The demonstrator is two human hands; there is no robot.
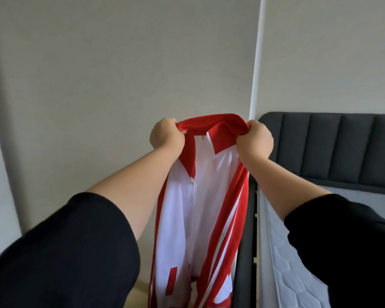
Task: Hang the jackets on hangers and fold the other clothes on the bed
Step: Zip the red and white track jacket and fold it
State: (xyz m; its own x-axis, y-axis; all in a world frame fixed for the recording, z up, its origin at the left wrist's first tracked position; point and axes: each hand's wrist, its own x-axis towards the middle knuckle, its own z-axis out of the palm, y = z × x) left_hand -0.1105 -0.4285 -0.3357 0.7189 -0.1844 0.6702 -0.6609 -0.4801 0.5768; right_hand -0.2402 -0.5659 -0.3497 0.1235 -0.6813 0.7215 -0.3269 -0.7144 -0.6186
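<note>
Red-and-white track jacket with a red collar [200, 207] is hanging in the air in front of you, just beside the dark grey upholstered bed frame [242, 252], and you're holding it up by the collar. Your left hand [167, 135] is clenching the left end of the collar, fingers curled right round the fabric. Your right hand [255, 140] is doing the same on the right end. So the collar is stretching between two fists, the body is dropping straight down with its white lining facing you, and red striped fabric is trailing down the sides. The hem is running out of the bottom of the view, so I can't tell whether it's reaching the floor.

On progress, I'm judging this as early in the jacket's step. It's lifted and opened out, but no hanger is showing anywhere and nothing is sitting in the shoulders yet. Of the bed, only a strip of pale quilted mattress [282, 252] and the padded charcoal headboard [333, 147] are showing, with no folded pile on that strip. Your black right sleeve [342, 252] is hiding the rest. Hanging this one is not yet done, and I can't say how much folding is left.
</note>
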